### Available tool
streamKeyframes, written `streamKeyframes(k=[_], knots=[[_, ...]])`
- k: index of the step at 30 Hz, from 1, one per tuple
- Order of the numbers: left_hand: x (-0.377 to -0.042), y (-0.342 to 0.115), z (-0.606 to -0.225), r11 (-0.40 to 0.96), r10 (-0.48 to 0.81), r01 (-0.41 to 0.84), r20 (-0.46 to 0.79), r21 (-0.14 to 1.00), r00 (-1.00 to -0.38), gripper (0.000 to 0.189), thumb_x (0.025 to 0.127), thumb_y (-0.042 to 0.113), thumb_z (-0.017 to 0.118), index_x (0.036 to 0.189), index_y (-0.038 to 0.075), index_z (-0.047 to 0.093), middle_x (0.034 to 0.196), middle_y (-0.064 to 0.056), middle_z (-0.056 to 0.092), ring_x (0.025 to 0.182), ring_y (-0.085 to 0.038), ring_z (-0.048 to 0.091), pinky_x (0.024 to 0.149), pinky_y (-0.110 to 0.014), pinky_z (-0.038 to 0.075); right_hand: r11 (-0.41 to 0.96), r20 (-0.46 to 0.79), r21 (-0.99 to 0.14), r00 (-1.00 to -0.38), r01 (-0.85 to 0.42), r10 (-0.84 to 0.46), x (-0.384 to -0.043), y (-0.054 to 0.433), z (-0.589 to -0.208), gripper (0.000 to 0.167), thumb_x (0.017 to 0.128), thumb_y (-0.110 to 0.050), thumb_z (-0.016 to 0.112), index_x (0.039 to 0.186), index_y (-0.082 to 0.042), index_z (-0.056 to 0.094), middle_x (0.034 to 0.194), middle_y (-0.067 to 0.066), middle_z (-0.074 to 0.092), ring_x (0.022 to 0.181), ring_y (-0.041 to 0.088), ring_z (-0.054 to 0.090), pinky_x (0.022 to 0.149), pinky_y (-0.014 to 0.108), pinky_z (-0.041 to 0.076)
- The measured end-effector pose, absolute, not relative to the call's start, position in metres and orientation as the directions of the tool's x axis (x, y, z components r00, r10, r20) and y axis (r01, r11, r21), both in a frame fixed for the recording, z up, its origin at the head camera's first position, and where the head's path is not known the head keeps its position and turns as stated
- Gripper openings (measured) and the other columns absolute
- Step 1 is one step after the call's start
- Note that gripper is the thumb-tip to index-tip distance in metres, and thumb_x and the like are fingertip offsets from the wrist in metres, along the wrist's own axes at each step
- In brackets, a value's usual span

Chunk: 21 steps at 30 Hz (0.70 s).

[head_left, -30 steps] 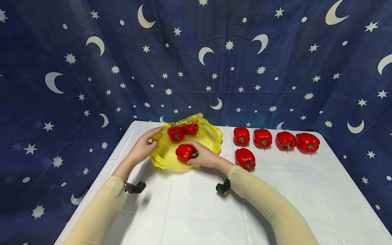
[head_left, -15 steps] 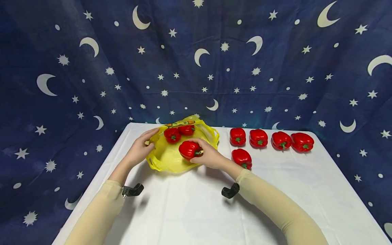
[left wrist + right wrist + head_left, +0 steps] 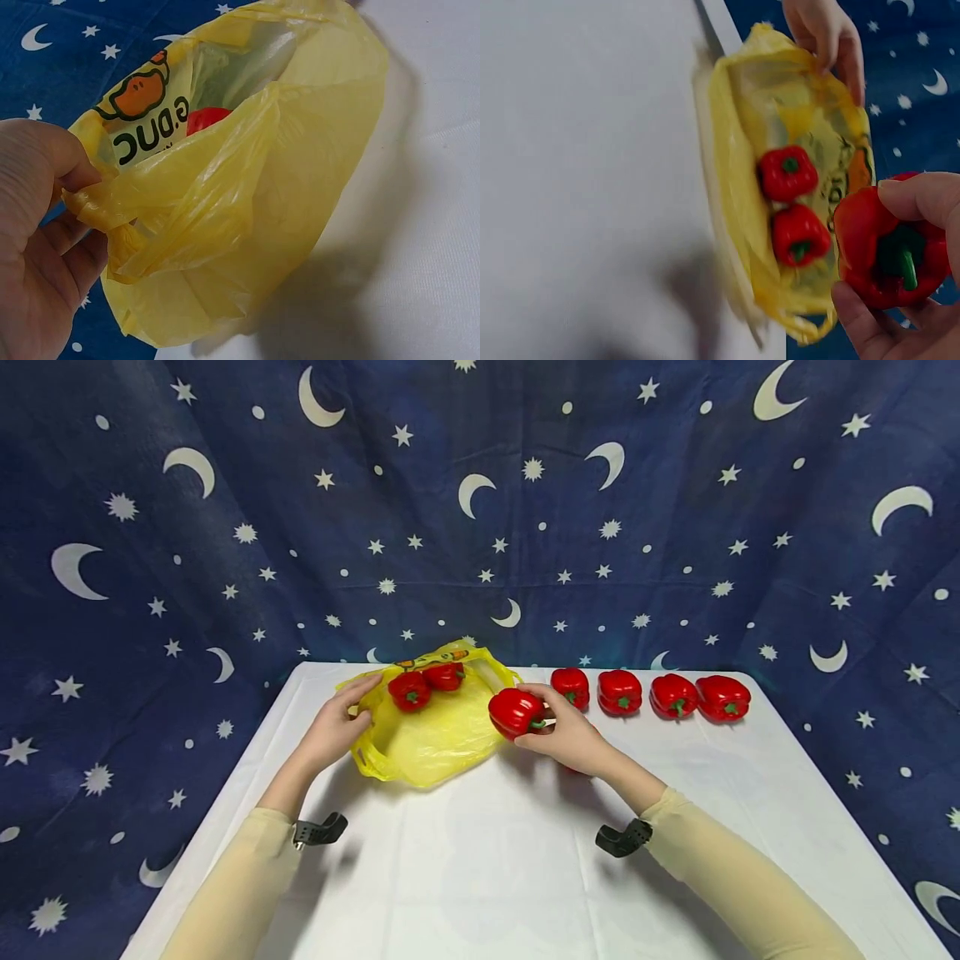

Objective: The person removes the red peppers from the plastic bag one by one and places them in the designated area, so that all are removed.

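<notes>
My left hand (image 3: 333, 727) pinches the left rim of a yellow plastic bag (image 3: 322, 172), thumb and fingers closing on the crumpled film in the left wrist view. The bag lies on its side with its mouth spread toward me. Two red bell peppers, one in front (image 3: 409, 692) and one behind (image 3: 446, 676), lie inside near its back. In my right hand (image 3: 573, 742) is another red bell pepper (image 3: 516, 712), gripped around its sides with the green stem toward the palm. This pepper is raised at the bag's right edge.
A row of red bell peppers stands at the back right, among them one in the middle (image 3: 619, 693) and one at the end (image 3: 722, 698). One more pepper is mostly hidden under my right hand. Behind the white-covered table (image 3: 480, 877) hangs a blue star-and-moon cloth (image 3: 420, 510).
My right hand has carried the pepper rightward from inside the bag to its right edge. The left hand keeps its hold on the bag's rim. The head view has turned slightly right.
</notes>
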<state>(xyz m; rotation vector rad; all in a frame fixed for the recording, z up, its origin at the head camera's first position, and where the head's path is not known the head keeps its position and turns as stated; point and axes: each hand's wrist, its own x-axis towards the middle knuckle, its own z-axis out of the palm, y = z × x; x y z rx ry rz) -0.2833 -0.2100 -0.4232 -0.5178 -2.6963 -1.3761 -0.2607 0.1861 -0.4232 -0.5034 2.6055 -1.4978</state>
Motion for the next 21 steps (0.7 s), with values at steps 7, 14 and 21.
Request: streamKeyframes(k=[7, 14, 21], knots=[[-0.282, -0.211, -0.422, 0.550, 0.266, 0.337, 0.222, 0.764, -0.938, 0.058, 0.099, 0.001, 0.052, 0.155, 0.013, 0.046, 0.161, -0.008, 0.038, 0.144, -0.032, 0.038, 0.104, -0.054, 0.044, 0.461, 0.076, -0.872, -0.976, -0.165, -0.205, -0.252, 0.231, -0.416, 0.089, 0.081, -0.024, 0.087, 0.155, -0.025, 0.038, 0.147, 0.013, 0.047, 0.125, 0.037, 0.052, 0.095, 0.052, 0.053], [-0.283, -0.211, -0.423, 0.554, 0.268, 0.339, 0.223, 0.760, -0.937, 0.058, 0.099, 0.002, 0.052, 0.156, 0.014, 0.046, 0.161, -0.007, 0.038, 0.145, -0.033, 0.036, 0.104, -0.055, 0.043, 0.486, 0.125, -0.860, -0.987, -0.157, -0.098, -0.245, 0.275, -0.420, 0.087, 0.086, -0.024, 0.084, 0.157, -0.019, 0.035, 0.151, 0.014, 0.044, 0.124, 0.036, 0.051, 0.094, 0.038, 0.054], [-0.285, -0.210, -0.424, 0.553, 0.266, 0.323, 0.204, 0.768, -0.942, 0.058, 0.100, 0.003, 0.052, 0.156, 0.014, 0.045, 0.162, -0.007, 0.036, 0.143, -0.033, 0.038, 0.103, -0.054, 0.044, 0.519, 0.126, -0.848, -0.992, -0.113, -0.010, -0.233, 0.304, -0.432, 0.089, 0.087, -0.024, 0.083, 0.158, -0.011, 0.030, 0.152, 0.024, 0.039, 0.126, 0.046, 0.050, 0.097, 0.052, 0.052]])
